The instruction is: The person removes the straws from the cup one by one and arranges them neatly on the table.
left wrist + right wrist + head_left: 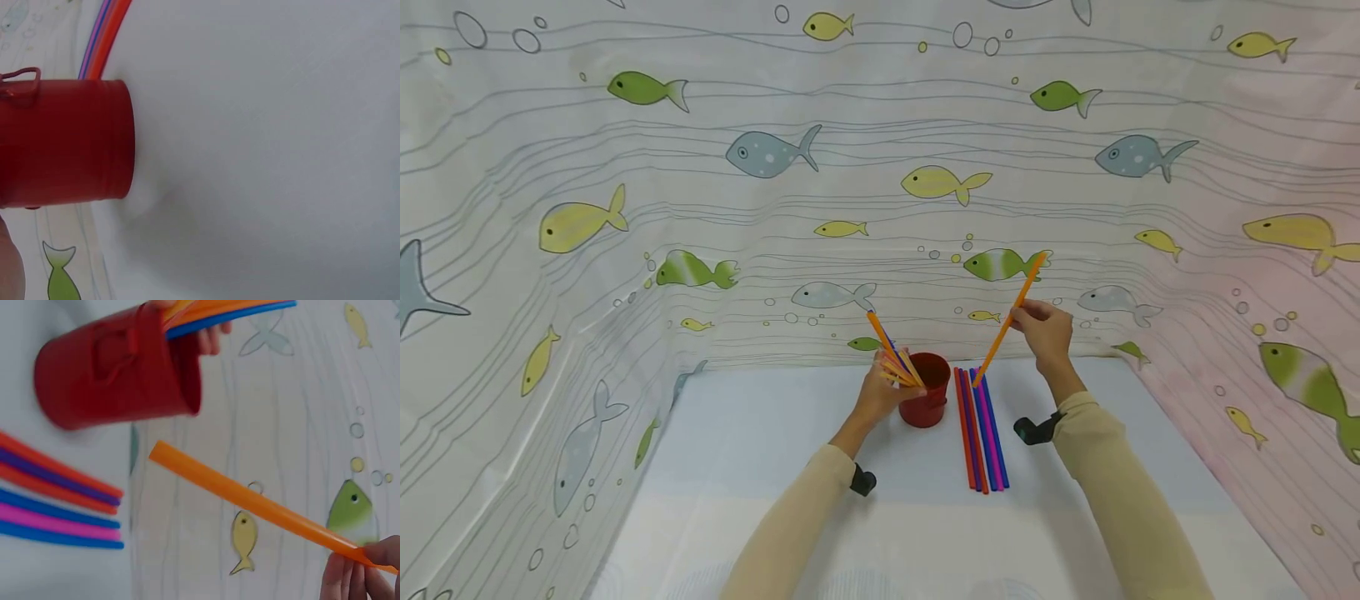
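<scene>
My right hand (1047, 329) pinches an orange drinking straw (1009, 321) near its upper end, holding it aslant above the table. Its lower end (164, 453) is apart from the red bucket (925, 408) in the right wrist view. At the bucket's left rim, my left hand (880, 392) holds several orange, yellow and blue straws (886, 337) that lean to the left. The bucket stands upright and has a small wire handle (25, 81) on its side. In the left wrist view, only a bit of the left hand (9, 269) shows.
Right of the bucket, several red, purple, blue and pink straws (981, 442) lie side by side on the white table (760, 433). A fish-patterned cloth (880, 200) hangs behind the table and along both sides.
</scene>
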`<state>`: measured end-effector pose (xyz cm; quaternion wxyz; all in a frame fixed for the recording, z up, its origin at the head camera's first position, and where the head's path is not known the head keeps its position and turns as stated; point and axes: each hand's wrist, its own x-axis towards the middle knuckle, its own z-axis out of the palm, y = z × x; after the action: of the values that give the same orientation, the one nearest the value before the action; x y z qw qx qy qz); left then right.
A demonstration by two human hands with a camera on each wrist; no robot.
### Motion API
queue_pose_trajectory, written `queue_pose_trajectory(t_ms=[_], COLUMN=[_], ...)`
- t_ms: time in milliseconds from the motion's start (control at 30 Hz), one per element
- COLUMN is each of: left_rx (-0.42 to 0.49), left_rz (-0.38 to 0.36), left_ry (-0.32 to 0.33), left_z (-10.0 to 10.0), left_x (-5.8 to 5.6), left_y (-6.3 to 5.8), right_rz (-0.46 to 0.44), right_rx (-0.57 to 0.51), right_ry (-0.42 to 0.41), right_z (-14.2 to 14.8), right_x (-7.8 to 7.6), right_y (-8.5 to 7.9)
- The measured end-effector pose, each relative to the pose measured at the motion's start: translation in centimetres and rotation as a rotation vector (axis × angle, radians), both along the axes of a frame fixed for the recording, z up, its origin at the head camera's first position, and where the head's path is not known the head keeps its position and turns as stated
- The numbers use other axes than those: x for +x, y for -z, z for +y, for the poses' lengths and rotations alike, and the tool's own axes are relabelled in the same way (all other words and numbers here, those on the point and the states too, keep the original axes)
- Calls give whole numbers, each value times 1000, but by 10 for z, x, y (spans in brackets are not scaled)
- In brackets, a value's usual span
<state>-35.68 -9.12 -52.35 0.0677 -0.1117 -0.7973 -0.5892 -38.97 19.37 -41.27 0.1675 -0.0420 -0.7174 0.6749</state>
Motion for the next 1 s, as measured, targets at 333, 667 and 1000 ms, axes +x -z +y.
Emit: queue_pose_trajectory(t_ms=[333,667,1000], left_rx=[4,-7,1], left_rz=[-2,-8,-12], left_ry=[-13,-23,-16], left_z=[0,1,2], left_x=[0,0,2], left_y=[4,4,2], right_rz=[-176,-306,-386], right_rx=[138,243,321], right_ry=[-13,-66,-104], right_z=[15,25,27], right_x=[5,16,25], right_y=[53,100,135])
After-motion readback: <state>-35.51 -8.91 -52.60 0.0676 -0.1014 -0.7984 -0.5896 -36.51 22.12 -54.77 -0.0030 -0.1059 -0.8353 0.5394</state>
